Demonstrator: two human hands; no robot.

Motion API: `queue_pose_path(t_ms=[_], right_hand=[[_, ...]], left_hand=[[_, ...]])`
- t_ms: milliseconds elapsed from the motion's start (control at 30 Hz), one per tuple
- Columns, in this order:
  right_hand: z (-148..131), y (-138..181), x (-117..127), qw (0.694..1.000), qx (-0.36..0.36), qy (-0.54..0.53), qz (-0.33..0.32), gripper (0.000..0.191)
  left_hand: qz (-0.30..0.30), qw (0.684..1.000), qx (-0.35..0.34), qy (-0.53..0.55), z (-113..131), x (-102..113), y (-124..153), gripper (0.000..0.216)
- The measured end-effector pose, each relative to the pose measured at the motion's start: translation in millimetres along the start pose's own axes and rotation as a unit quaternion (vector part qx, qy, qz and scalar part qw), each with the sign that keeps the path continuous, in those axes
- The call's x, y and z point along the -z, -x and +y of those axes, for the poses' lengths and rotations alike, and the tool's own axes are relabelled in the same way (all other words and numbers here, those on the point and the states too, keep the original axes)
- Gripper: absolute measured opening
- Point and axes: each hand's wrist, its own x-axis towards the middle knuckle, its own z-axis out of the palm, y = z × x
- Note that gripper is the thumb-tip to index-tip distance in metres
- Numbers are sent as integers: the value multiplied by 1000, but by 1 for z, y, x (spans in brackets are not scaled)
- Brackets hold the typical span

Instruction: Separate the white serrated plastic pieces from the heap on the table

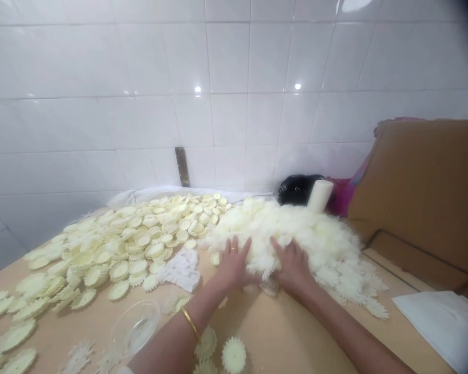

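Note:
A heap of white, fluffy, serrated-edged discs (284, 223) lies in front of me at the centre and right. My left hand (234, 264) reaches to the near left side of this heap, fingers spread against it. A thin ring and a gold bangle show on that hand and wrist. On the heap's near edge, my right hand (294, 264) rests with its index finger stretched out and its other fingers partly sunk among the discs. Neither hand visibly grips anything. Between them some loose white discs (268, 267) show.
Left of the heap spreads a pile of cream, thicker scalloped discs (140, 239), with a crumpled white cloth (182, 270) beside it. A clear round container (134, 327) stands nearer me. At right are a cardboard box (421, 197), a white cylinder (320, 196) and a white sheet (440, 319).

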Motion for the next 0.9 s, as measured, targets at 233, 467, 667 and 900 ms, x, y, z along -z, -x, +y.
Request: queue_pose_path(t_ms=[233, 467, 667, 900], right_hand=[[2, 9, 47, 995, 2, -77, -63, 83], [1, 21, 77, 994, -11, -102, -36, 63], [3, 53, 85, 990, 42, -98, 95, 48], [-31, 119, 54, 963, 105, -247, 34, 30]], left_hand=[[26, 999, -18, 1, 3, 10, 21, 104], [25, 998, -48, 15, 8, 20, 40, 103], [105, 993, -54, 23, 15, 20, 95, 74], [220, 972, -71, 37, -12, -16, 186, 26]])
